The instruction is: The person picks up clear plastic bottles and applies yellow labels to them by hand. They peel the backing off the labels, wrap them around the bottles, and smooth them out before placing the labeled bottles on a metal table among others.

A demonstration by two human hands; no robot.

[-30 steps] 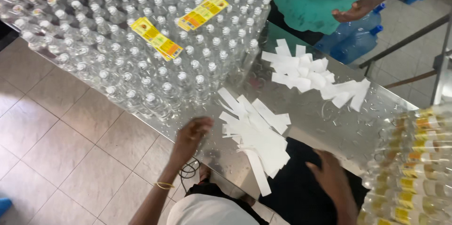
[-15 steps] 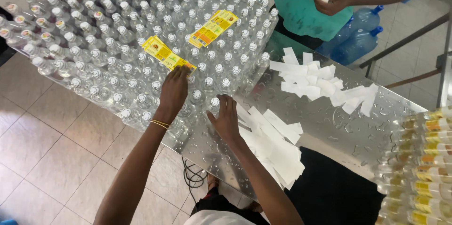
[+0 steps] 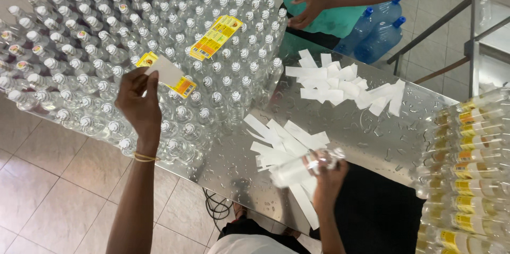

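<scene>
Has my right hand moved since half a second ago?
Yes. The right hand has pulled back from the standing bottles to the near table edge, now holding a clear bottle over the paper strips.

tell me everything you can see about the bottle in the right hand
The bottle is clear plastic, unlabelled and motion-blurred. It lies nearly on its side, one end towards the left, above the white paper strips on the wet steel table. The right hand grips it from below around its right end. No cap can be made out.
</scene>
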